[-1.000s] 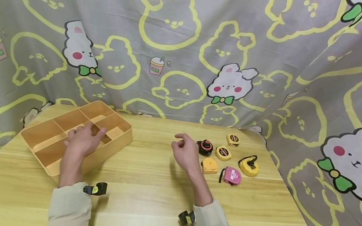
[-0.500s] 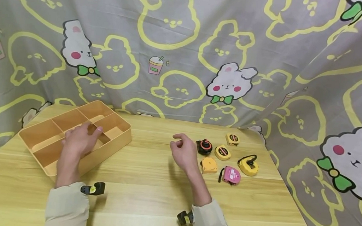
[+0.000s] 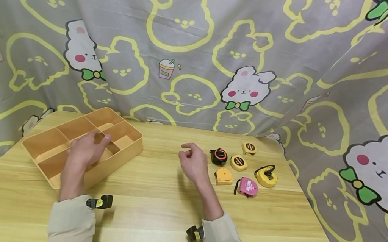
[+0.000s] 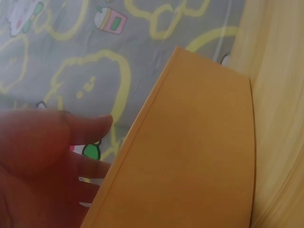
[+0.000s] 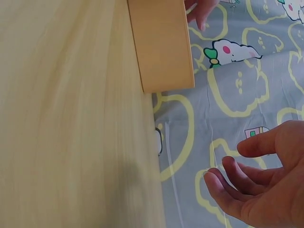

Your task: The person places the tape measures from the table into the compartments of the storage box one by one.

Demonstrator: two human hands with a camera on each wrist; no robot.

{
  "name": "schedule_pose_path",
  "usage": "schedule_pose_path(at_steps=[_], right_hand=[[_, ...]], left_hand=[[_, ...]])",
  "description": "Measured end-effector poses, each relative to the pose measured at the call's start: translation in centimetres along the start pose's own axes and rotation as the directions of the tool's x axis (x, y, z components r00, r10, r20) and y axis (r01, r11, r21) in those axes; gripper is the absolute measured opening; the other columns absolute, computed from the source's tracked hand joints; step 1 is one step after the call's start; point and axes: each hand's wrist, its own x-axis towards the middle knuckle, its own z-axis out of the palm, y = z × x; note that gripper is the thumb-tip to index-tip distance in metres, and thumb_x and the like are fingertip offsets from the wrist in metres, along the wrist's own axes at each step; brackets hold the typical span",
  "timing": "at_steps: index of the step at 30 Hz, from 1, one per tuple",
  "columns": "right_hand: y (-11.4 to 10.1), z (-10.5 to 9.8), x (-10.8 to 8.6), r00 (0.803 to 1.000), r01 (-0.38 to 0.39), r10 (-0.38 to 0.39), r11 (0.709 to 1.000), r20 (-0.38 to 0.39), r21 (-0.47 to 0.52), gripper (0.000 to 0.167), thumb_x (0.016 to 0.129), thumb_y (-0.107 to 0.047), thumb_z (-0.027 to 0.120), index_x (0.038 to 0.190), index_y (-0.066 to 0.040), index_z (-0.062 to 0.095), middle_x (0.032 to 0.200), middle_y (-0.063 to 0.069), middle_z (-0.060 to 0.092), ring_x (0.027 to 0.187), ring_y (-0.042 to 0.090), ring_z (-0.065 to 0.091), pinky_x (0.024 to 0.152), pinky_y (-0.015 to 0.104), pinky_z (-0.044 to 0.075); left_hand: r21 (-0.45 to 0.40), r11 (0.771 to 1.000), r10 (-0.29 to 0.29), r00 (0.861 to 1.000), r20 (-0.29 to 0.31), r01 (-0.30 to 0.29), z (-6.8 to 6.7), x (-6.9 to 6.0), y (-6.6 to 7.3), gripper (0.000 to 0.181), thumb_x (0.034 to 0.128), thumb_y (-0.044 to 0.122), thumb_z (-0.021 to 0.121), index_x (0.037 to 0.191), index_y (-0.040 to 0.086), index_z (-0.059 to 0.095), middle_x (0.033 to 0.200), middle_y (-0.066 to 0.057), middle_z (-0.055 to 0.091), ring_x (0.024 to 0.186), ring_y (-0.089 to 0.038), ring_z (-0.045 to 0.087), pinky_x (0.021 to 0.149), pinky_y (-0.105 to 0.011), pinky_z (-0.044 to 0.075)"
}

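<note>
An orange-tan divided box [image 3: 122,160] stands at the left of the table in the head view. My left hand [image 3: 87,148] hangs over its near side, palm down, with relaxed fingers partly hidden inside the compartments. In the left wrist view the left thumb [image 4: 95,129] is straight and apart from the box wall [image 4: 190,142]. My right hand [image 3: 193,162] hovers above the table, fingers loosely curled with nothing in them. Nearest to it are a black tape measure [image 3: 219,157] with an orange-red ring and an orange-yellow tape measure [image 3: 224,176].
Right of these lie a yellow tape measure [image 3: 238,162] with a dark label, a similar yellow one [image 3: 249,148], a pink tape measure [image 3: 247,187] and a yellow one with a black strap [image 3: 266,176]. A patterned curtain [image 3: 194,30] hangs behind the wooden table [image 3: 152,216].
My right hand has drifted slightly left. The box has shifted very slightly right in the last half second, with my left hand over it. The tape measures have stayed put.
</note>
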Motion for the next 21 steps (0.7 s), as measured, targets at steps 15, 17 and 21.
schedule_pose_path(at_steps=[15, 17, 21], right_hand=[[-0.6, 0.9, -0.1, 1.0, -0.004, 0.003, 0.999, 0.024, 0.033, 0.028, 0.098, -0.014, 0.061, 0.124, -0.006, 0.069, 0.088, 0.006, 0.07, 0.067, 0.014, 0.061, 0.06, 0.029, 0.05], [-0.7, 0.9, -0.2, 1.0, -0.012, 0.011, 0.999, 0.024, 0.037, 0.028, 0.099, -0.014, 0.06, 0.124, -0.007, 0.069, 0.089, 0.007, 0.071, 0.067, 0.015, 0.061, 0.06, 0.029, 0.05], [-0.6, 0.8, -0.2, 1.0, -0.019, 0.018, 0.999, 0.025, 0.042, 0.028, 0.099, -0.014, 0.06, 0.124, -0.007, 0.069, 0.09, 0.009, 0.071, 0.065, 0.015, 0.06, 0.059, 0.029, 0.049]], left_hand=[[0.033, 0.998, 0.051, 0.998, 0.039, -0.052, 1.0, 0.0, 2.0, 0.082, 0.1051, 0.061, 0.026, 0.157, -0.003, 0.026, 0.159, -0.033, 0.03, 0.142, -0.064, 0.017, 0.106, -0.079, 0.021], [0.036, 0.998, 0.058, 0.997, 0.044, -0.06, 1.2, 0.1, 2.2, 0.082, 0.105, 0.061, 0.026, 0.157, -0.003, 0.027, 0.159, -0.032, 0.03, 0.143, -0.063, 0.018, 0.108, -0.078, 0.022], [0.041, 0.997, 0.07, 0.996, 0.054, -0.073, 1.6, 0.2, 2.9, 0.08, 0.1054, 0.06, 0.028, 0.157, -0.002, 0.029, 0.158, -0.031, 0.031, 0.143, -0.061, 0.02, 0.109, -0.075, 0.024]])
